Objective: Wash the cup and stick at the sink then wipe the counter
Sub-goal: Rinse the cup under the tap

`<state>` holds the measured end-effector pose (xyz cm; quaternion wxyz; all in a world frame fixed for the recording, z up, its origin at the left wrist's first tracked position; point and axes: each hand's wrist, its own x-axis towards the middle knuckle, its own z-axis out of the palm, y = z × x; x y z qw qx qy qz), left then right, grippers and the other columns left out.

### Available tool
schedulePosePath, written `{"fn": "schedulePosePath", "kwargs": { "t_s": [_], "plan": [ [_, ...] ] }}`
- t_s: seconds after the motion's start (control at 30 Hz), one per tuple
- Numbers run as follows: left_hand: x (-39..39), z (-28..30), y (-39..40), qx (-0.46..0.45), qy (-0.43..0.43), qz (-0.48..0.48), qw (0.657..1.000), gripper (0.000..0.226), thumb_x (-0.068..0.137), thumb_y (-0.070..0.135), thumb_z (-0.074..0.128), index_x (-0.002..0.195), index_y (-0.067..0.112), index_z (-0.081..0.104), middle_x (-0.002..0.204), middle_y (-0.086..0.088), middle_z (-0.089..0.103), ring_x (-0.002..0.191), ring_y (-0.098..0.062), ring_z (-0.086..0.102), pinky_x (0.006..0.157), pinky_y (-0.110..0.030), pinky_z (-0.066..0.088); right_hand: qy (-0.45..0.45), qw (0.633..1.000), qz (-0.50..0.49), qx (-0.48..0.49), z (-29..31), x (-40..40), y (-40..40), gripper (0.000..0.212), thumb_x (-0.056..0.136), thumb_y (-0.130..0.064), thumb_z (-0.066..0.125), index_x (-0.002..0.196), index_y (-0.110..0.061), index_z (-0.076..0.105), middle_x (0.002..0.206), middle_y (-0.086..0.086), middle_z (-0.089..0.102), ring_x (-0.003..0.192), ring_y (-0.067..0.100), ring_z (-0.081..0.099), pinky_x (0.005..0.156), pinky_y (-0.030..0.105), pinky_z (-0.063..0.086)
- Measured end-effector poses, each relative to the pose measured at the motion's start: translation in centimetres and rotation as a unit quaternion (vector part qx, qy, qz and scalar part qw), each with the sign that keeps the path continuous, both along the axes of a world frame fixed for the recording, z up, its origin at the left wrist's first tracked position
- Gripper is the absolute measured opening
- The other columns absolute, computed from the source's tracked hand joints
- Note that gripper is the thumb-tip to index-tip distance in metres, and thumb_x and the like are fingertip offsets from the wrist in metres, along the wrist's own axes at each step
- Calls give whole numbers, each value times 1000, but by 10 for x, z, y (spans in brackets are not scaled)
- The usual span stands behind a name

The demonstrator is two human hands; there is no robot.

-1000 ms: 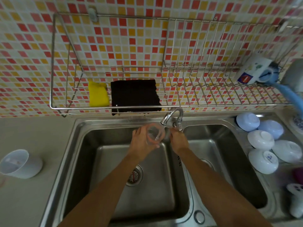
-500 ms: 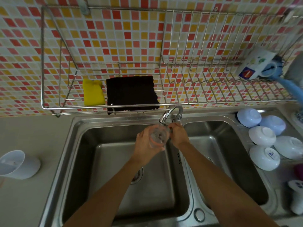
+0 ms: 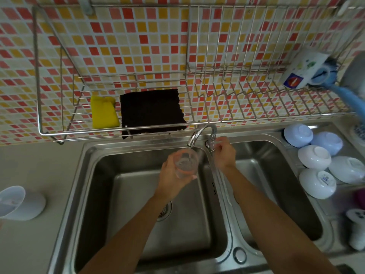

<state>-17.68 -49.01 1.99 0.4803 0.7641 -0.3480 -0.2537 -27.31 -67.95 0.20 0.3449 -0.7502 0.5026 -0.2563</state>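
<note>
Clear cup [image 3: 186, 162]: sitting mouth-up directly under the tap spout [image 3: 192, 139], over the left basin [image 3: 126, 194]. Being gripped around its side by the left hand [image 3: 173, 175], fingers closed on it. Right hand [image 3: 224, 153] closing on the tap handle just right of the spout. Rinsing step apparently under way; stick not visible. Next likely needing swirling, emptying, then shutting the tap.

Left hand [image 3: 173, 175] grips the clear cup [image 3: 186, 164] under the faucet [image 3: 199, 135] — right hand [image 3: 224, 153] at its handle.
</note>
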Motion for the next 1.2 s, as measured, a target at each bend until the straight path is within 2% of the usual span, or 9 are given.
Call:
{"fn": "schedulePosePath", "kwargs": {
  "t_s": [0.1,0.2,0.27,0.37,0.43,0.53,0.63,0.73,1.2],
  "plan": [
    [-2,-1,-1,0,-10,-14,1000,83,60,35,87,123,52,36,128,14,51,122,-12,46,98,-37,48,-17,1000,-13,-9,-2,-8,11,21,96,-14,51,116,-8,56,98,11,67,87,24,61,74,28,44],
    [-3,-2,-2,-7,-16,3,1000,82,61,29,88,125,47,38,126,13,50,119,-9,44,91,-20,42,22,998,-5,-64,-33,-30,35,36,97,-22,50,129,-7,50,120,16,60,111,30,56,92,40,47],
    [-5,-3,-1,6,-36,-22,999,83,62,26,87,124,46,36,127,11,49,118,-10,42,87,-15,38,97,991,43,-85,-65,-51,61,46,97,-25,46,139,-6,43,141,16,47,133,32,40,109,48,36],
    [-5,-9,1,13,-41,-11,999,84,61,33,87,129,38,38,129,11,49,121,-11,41,95,-28,42,205,959,111,-162,-102,-82,92,54,99,-33,28,145,-4,34,152,14,31,142,32,25,118,43,14],
    [-5,-10,2,14,-40,-2,999,85,61,33,87,130,38,39,127,12,50,120,-11,41,94,-28,41,216,951,120,-188,-106,-90,100,52,100,-29,24,144,-3,34,151,15,33,143,28,22,119,41,9],
    [-6,-9,3,20,-59,-25,998,83,62,31,88,128,42,39,126,13,48,118,-10,41,92,-27,41,210,951,118,-194,-101,-90,100,51,93,-10,37,142,0,33,148,18,37,142,27,23,119,37,5],
    [-6,-9,2,17,-59,-22,998,84,62,32,87,131,38,41,129,13,47,122,-11,41,99,-34,44,235,944,127,-193,-104,-89,102,59,82,5,35,140,2,27,145,21,41,137,34,34,117,35,6],
    [-6,-8,-2,5,-59,-12,998,81,61,38,86,130,40,42,129,15,48,121,-10,44,100,-37,45,261,939,133,-181,-105,-89,102,61,80,1,23,141,3,23,145,22,40,136,34,38,116,35,8],
    [-4,-3,-3,12,-92,-21,995,83,62,35,86,131,38,40,126,10,49,119,-13,44,98,-32,42,281,931,128,-195,-99,-87,104,62,80,3,20,139,7,37,144,24,41,135,34,39,115,35,10]
  ]
}}
